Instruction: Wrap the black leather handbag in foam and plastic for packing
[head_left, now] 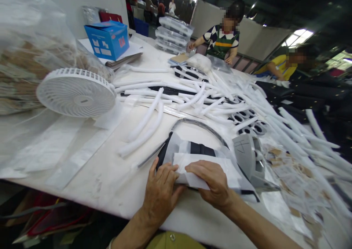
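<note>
A black bag [202, 149] lies on the table in front of me, partly covered with thin white wrapping. Its long curved handle [202, 122], sleeved in clear film, arches behind it. Across the near side of the bag is a white paper sheet [202, 160]. My left hand [162, 185] is closed over the sheet's left end and the bag's near left edge, its thumb underneath. With bent fingers my right hand [210, 179] grips the sheet near its middle. The parts of the bag beneath the sheet and hands are hidden.
A grey tape dispenser [247, 159] stands right of the bag. White foam tubes [148, 117] spread across the table [115, 185]. To the left are a white fan [79, 95] and a blue box [107, 40]. Two people work across the table.
</note>
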`<state>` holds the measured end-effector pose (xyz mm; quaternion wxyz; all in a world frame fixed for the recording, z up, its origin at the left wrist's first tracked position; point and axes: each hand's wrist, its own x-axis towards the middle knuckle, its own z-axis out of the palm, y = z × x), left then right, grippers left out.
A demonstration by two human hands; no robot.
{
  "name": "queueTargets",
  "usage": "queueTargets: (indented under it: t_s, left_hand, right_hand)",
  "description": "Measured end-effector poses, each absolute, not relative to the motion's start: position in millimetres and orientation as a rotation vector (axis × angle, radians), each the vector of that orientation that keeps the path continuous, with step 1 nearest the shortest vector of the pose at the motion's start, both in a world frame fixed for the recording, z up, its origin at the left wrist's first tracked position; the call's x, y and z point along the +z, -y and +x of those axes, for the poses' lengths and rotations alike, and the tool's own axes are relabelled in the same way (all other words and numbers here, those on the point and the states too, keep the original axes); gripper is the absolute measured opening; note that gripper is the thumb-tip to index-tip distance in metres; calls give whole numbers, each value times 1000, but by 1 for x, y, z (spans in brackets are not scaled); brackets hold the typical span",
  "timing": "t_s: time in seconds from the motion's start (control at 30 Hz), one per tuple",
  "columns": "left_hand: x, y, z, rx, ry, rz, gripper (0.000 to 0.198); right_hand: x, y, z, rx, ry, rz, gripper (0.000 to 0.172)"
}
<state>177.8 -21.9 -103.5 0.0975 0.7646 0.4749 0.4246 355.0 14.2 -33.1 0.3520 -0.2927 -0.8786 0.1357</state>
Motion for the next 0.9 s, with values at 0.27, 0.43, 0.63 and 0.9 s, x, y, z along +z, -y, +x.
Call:
queueTargets:
  t_s: [0.27, 0.43, 0.63, 0.9]
  left_hand:
    - [-101, 21, 177, 1256, -1418, 2281, 9]
    - [-98, 19, 182, 1265, -1478, 2233, 14]
    - [-97, 13, 187, 1226, -1596, 2233, 12]
    - [-93, 9, 187, 1166, -1648, 2407, 13]
  right_hand:
    - [-37, -31, 355, 555, 2132, -1165, 18]
    - [-55, -59, 352, 735, 2070, -1433, 16]
    - [-73, -63, 349, 722, 1981, -1568, 15]
    - [-83, -66, 350, 687, 2003, -1615, 20]
